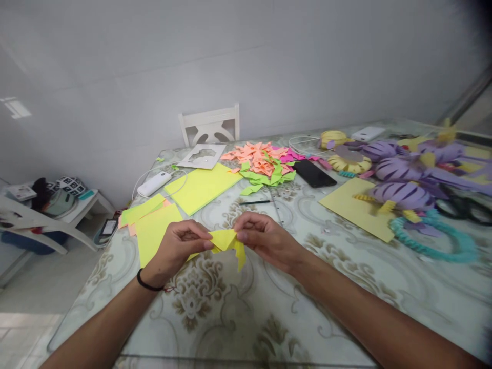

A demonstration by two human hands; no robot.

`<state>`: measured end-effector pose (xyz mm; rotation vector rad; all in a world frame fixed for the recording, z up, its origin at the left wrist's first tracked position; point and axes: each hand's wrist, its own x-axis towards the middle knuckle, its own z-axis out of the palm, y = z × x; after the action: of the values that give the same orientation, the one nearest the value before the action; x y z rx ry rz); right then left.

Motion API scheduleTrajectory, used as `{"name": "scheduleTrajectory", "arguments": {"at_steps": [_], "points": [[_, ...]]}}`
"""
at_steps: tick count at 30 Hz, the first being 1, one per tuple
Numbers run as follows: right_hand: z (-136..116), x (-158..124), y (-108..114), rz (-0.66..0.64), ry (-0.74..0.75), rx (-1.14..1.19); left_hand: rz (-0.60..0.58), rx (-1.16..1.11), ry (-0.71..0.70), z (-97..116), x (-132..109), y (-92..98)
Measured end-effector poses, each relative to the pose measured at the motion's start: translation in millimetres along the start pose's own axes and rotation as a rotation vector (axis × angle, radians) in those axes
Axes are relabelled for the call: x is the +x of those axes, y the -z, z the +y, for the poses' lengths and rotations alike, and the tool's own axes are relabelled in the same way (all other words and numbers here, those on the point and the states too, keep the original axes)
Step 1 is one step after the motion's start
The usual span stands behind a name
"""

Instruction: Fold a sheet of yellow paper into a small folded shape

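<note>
A small folded yellow paper piece [225, 239] is held up between both hands over the middle of the table, with a pointed strip hanging down at its right. My left hand [180, 244] pinches its left end between thumb and fingers; a black band circles that wrist. Thumb and fingers of my right hand [265, 239] are closed on its right end. Yellow sheets [151, 233] lie just behind my left hand. Farther back is a larger yellow stack [202, 187]. Behind the hands sits a pile of folded orange paper pieces [255, 156], with green ones [269, 177] in front.
A dark thin stick [254, 202] and a black phone [314, 173] lie beyond my right hand. At the right are purple paper shapes [402, 195], a teal ring [434, 246] and black scissors [463, 207]. A white device [154, 183] with a cable is back left. A white chair [209, 125] stands behind.
</note>
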<state>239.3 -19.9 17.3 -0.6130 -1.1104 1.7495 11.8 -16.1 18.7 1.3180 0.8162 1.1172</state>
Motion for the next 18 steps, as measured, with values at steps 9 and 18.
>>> {"name": "scheduleTrajectory", "arguments": {"at_steps": [9,18], "points": [[5.4,-0.2,0.8,-0.074,-0.004,-0.046,-0.202,-0.126,0.063,2.5,-1.1,-0.7],[2.5,0.2,1.2,-0.057,0.001,-0.074,-0.136,-0.065,-0.009,2.3,1.7,-1.6]]}}
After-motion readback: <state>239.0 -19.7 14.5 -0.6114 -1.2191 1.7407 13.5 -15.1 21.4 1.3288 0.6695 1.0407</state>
